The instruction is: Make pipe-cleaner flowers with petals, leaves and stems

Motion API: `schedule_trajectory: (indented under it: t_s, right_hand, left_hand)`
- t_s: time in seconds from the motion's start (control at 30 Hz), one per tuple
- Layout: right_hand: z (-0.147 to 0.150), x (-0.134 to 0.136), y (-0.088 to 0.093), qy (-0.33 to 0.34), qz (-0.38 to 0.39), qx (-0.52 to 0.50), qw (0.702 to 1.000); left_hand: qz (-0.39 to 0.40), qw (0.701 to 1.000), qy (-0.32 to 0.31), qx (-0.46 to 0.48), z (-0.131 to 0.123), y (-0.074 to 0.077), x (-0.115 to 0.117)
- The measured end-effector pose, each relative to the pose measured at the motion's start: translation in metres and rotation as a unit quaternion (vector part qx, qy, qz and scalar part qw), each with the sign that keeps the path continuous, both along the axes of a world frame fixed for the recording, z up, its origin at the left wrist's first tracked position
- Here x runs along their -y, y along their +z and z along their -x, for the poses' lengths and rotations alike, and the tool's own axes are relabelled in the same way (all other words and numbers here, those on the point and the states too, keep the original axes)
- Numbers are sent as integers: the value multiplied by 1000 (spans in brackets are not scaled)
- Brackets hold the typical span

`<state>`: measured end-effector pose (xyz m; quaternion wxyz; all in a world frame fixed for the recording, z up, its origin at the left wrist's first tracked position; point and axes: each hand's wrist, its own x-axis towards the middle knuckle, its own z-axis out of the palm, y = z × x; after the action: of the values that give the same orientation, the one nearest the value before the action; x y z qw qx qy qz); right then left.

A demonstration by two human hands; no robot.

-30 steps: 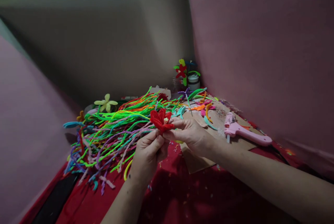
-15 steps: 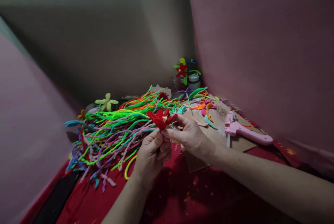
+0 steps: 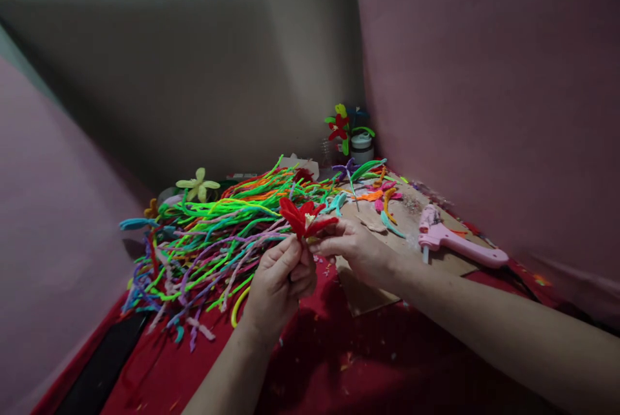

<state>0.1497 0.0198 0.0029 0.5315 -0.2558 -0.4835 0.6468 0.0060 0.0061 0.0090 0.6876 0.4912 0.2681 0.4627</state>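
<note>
A red pipe cleaner flower (image 3: 301, 215) with pale yellow stamens at its centre is held up in front of me. My left hand (image 3: 283, 279) pinches it from below, with thumb and fingers closed around its base. From the right, my right hand (image 3: 356, 247) has its thumb and fingers closed at the flower's right petal and underside; the exact contact is partly hidden. Just behind the hands spreads a large heap of colourful pipe cleaners (image 3: 217, 228), mostly green, purple and orange.
A pink glue gun (image 3: 462, 244) lies on a cardboard sheet (image 3: 371, 289) at the right, near loose coloured petals (image 3: 387, 205). A yellow flower (image 3: 197, 185) stands behind the heap. Finished flowers (image 3: 339, 124) and a white-lidded jar (image 3: 361, 147) stand at the back. Scraps dot the red cloth (image 3: 334, 357).
The red flower has turned and tilted slightly, moving a little to the right. My right hand's fingers have shifted on its right side; my left hand keeps its pinch.
</note>
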Motion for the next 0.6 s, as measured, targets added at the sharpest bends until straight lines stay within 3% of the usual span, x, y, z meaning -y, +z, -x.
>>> schedule_trajectory:
  t_s: [0.33,0.4,0.47,0.53,0.6]
  right_hand:
    - [-5,2,3,37,-37,-3,999]
    - [-10,4,6,-29,-44,24,998]
    - [-16,8,12,-153,-75,63,983]
    - [-20,13,22,-262,-162,136,942]
    - [-21,15,31,-308,-281,219,882]
  left_hand:
    - [-1,1000,27,-5,-2,3,2]
    - [2,999,40,-18,-2,3,2]
    - [14,998,50,-40,-2,3,2]
    - [16,997,49,-60,-3,1,2]
    - [4,997,43,-71,-3,-1,1]
